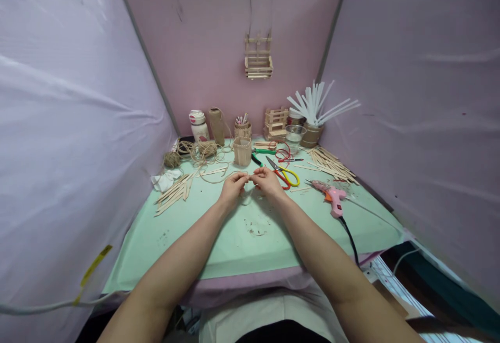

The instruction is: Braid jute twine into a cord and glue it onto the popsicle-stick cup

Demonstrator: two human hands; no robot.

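Note:
My left hand [233, 188] and my right hand [266, 180] meet over the middle of the table, fingertips pinched close together. Between them they grip a thin strand of twine [214, 181], which runs back toward a loose tangle of twine [201, 151] at the back left. A pale loop hangs below my fingers. Just behind my hands stands a small container made of wooden sticks [242, 151]. Scissors [287, 173] with red and yellow handles lie open right beside my right hand.
A pink hot glue gun [335, 197] with a black cord lies at the right. Wooden sticks are piled at the left [175, 194] and right [332, 163]. Green-handled pliers [265, 151], a clear cup [295, 136] and a pot of white glue sticks [312, 135] stand or lie behind.

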